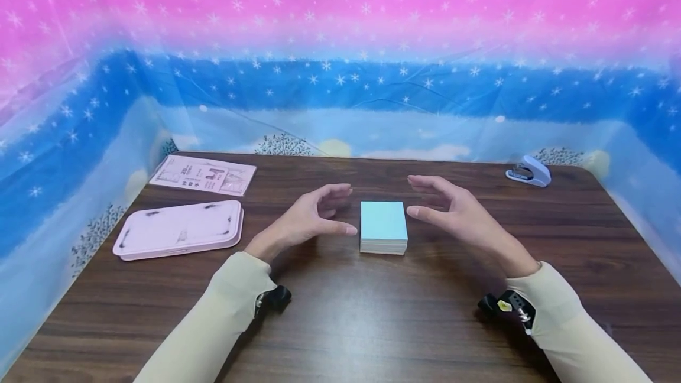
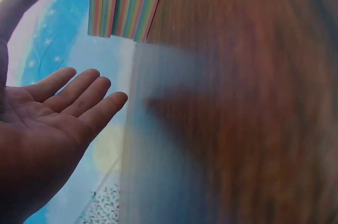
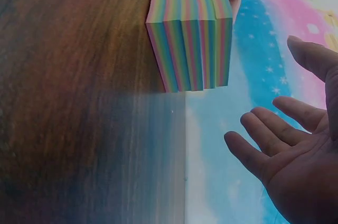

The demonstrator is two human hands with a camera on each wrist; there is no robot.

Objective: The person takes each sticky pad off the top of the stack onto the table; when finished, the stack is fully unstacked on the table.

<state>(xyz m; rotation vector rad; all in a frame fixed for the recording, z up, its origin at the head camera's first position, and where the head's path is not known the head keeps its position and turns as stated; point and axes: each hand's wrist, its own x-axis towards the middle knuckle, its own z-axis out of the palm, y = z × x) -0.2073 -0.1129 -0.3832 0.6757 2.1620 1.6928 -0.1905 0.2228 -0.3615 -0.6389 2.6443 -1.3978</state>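
A squared stack of sticky notes [image 1: 383,221] stands on the wooden table between the two hands, its top sheet light turquoise. Seen from the side in the right wrist view, the stack [image 3: 190,44] shows pink, yellow, green and blue stripes and looks made of several pads. To its left, the left hand [image 1: 314,217] hovers with fingers loosely extended, thumb apart from the stack. On the other side the right hand [image 1: 452,211] mirrors it, thumb tip close to the stack's edge. Neither hand holds anything; both palms face the stack.
At the left lies a pale pink flat case [image 1: 181,228] with dark smudges. Behind it is a pink printed packet [image 1: 204,175]. A small light-purple stapler [image 1: 529,172] sits at the back right. A snowflake-patterned cloth [image 1: 340,87] hangs around the table [image 1: 346,324].
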